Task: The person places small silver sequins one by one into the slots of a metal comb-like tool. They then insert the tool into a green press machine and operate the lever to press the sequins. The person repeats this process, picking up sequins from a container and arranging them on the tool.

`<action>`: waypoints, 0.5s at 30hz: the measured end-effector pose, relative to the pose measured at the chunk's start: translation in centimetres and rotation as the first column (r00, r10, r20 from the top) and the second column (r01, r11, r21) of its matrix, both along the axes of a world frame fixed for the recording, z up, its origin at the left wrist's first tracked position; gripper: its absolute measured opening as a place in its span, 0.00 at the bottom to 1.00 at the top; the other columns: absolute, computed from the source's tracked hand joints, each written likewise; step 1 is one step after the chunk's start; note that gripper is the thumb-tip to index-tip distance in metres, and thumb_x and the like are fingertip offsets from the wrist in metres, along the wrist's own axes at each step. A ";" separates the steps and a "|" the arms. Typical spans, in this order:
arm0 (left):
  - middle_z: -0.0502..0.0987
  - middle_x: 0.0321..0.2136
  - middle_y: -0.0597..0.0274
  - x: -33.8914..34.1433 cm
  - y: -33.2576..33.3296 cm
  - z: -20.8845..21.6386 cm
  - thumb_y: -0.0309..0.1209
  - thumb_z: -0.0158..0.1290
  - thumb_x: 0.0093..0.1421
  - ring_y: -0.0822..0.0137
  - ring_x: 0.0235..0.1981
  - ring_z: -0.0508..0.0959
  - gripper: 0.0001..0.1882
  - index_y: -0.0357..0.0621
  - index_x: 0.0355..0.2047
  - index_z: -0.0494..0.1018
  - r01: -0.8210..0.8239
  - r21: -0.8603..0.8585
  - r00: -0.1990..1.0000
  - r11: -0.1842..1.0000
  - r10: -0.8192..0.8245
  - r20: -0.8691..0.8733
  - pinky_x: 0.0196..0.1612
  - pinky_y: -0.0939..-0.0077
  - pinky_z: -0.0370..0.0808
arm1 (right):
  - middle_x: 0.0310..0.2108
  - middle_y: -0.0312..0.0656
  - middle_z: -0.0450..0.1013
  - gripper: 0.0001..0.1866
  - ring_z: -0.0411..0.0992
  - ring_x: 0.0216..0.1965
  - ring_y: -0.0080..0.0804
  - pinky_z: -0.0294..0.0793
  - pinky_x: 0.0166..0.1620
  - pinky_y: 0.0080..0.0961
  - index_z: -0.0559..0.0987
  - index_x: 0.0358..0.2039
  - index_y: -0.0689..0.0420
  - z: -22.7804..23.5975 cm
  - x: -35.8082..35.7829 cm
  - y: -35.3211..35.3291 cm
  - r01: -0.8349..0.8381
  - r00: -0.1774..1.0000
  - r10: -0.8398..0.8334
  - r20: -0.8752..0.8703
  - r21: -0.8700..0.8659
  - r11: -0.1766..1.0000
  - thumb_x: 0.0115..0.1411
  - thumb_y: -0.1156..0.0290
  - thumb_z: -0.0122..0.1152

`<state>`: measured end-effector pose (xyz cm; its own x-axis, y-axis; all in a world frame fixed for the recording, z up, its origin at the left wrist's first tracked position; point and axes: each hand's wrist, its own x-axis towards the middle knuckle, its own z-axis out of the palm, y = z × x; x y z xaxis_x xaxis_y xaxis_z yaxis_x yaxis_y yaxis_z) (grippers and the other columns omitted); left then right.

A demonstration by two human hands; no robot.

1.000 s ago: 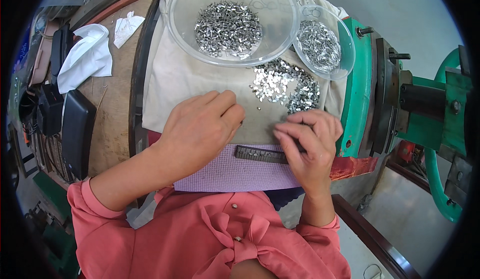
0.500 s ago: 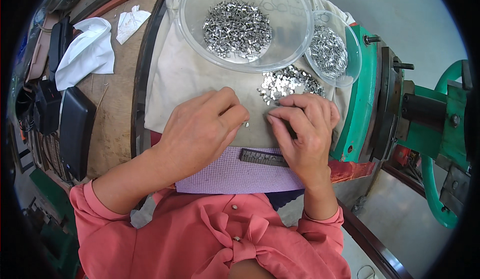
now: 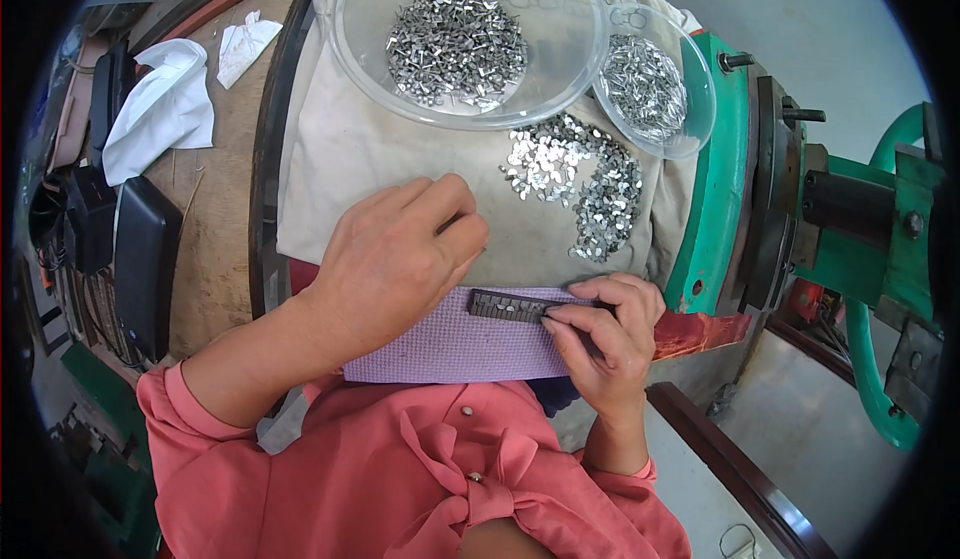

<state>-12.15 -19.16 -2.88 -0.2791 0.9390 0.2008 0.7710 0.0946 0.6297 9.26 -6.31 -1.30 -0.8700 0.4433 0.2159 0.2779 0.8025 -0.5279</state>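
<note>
The left hand (image 3: 408,244) is curling over beige cloth (image 3: 325,159), its fingertips hidden, grip impossible to tell; a dark slotted bar (image 3: 492,306) is lying on a purple waffle-textured mat (image 3: 450,349), by its upper edge; flat silvery discs (image 3: 607,191) are curving near the cloth's right edge; the right hand (image 3: 612,337) is bending over the bar, thumb and forefinger close, hold unclear.

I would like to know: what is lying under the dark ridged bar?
The dark ridged bar lies on a purple textured mat. The surface directly beneath it is covered, and the right hand partly hides its right end.
</note>
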 end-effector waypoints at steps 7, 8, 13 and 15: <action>0.73 0.30 0.61 0.7 -0.9 1.0 0.24 0.63 0.49 0.58 0.30 0.76 0.08 0.42 0.27 0.74 -0.008 -0.022 0.995 1.000 0.010 0.098 0.32 0.64 0.73 | 0.39 0.33 0.76 0.11 0.71 0.44 0.35 0.61 0.50 0.35 0.85 0.30 0.50 0.6 -0.5 0.6 -0.015 1.000 0.016 -0.018 0.025 1.000 0.43 0.70 0.76; 0.73 0.30 0.61 0.8 -1.1 1.2 0.24 0.63 0.49 0.58 0.30 0.76 0.08 0.42 0.27 0.74 -0.002 -0.018 0.994 1.000 0.004 0.114 0.32 0.64 0.73 | 0.39 0.33 0.76 0.11 0.71 0.44 0.36 0.60 0.50 0.35 0.85 0.30 0.50 0.5 -0.5 0.6 -0.025 1.000 0.025 -0.012 0.019 1.000 0.43 0.70 0.76; 0.74 0.31 0.62 2.0 -1.5 1.1 0.25 0.64 0.49 0.58 0.32 0.74 0.08 0.43 0.28 0.75 0.029 0.000 0.988 1.000 -0.028 0.153 0.34 0.66 0.73 | 0.41 0.32 0.76 0.10 0.71 0.45 0.36 0.59 0.51 0.35 0.84 0.29 0.49 0.0 -0.6 -0.1 -0.064 0.997 0.064 0.032 0.001 0.998 0.43 0.68 0.76; 0.74 0.32 0.62 2.3 -1.5 0.6 0.25 0.64 0.49 0.59 0.33 0.74 0.09 0.43 0.28 0.75 0.046 0.023 0.987 0.999 -0.049 0.154 0.35 0.66 0.72 | 0.40 0.32 0.76 0.10 0.71 0.45 0.36 0.59 0.51 0.35 0.84 0.29 0.49 0.1 -0.7 -0.2 -0.060 0.997 0.060 0.044 -0.001 0.998 0.44 0.69 0.76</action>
